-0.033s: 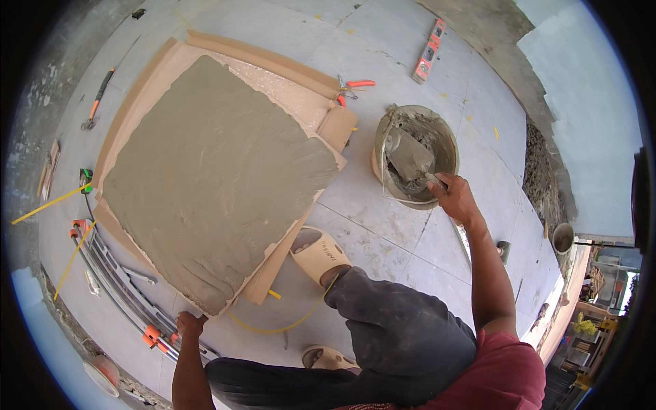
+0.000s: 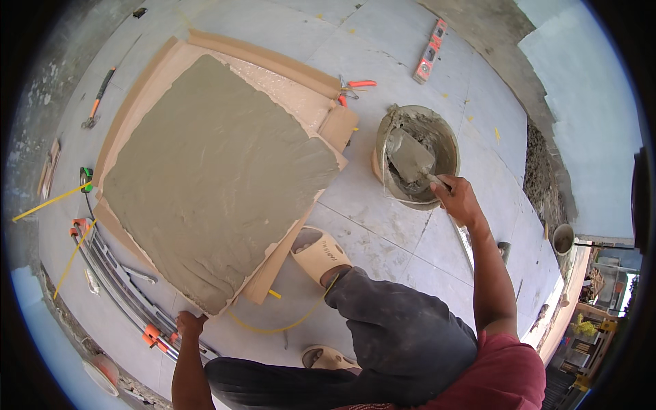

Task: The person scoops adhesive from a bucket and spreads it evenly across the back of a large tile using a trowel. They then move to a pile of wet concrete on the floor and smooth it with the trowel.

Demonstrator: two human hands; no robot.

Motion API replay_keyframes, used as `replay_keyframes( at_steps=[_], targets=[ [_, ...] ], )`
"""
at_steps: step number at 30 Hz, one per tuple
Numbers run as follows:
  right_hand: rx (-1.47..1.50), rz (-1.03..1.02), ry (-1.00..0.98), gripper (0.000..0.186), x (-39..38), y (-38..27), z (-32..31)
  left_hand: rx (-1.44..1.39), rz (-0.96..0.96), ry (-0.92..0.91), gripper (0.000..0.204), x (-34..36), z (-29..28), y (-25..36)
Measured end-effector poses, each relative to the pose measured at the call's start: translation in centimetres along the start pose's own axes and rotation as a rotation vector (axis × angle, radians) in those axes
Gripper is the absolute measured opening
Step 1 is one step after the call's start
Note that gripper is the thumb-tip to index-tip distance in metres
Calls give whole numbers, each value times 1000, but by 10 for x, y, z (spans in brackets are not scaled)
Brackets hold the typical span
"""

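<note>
The right hand gripped a trowel inside a round bucket of grey mortar. The left hand, fingers curled, touched the near corner of the mortar-coated tile.

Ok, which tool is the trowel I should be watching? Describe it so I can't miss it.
Find the large mortar-covered tile; right of it stands a round bucket. The trowel is inside it, held by the right hand, the only flat, mortar-coated blade there.

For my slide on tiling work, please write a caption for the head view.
Right hand dips a trowel into a mortar bucket; left hand steadies the mortar-coated tile.
</note>
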State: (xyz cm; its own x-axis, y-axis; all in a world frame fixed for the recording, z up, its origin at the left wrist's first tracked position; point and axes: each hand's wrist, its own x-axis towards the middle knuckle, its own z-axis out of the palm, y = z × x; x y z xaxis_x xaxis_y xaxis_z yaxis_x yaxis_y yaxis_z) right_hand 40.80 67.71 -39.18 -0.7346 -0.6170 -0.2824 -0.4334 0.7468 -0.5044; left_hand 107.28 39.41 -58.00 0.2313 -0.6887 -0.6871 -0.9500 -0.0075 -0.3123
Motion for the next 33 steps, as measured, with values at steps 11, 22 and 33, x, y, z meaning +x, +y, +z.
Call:
replay_keyframes(
  at_steps=[11,22,33],
  targets=[
    [585,125,-81,32,-23,-35,-26,-10,-34,33,94,-14,-11,20],
    [-242,-715,-121,40,50,-156,120,-7,-42,-34,100,-20,-22,22],
    [-264,-668,-269,35,98,-150,190,4,-1,-37,101,-21,-17,18]
  ],
)
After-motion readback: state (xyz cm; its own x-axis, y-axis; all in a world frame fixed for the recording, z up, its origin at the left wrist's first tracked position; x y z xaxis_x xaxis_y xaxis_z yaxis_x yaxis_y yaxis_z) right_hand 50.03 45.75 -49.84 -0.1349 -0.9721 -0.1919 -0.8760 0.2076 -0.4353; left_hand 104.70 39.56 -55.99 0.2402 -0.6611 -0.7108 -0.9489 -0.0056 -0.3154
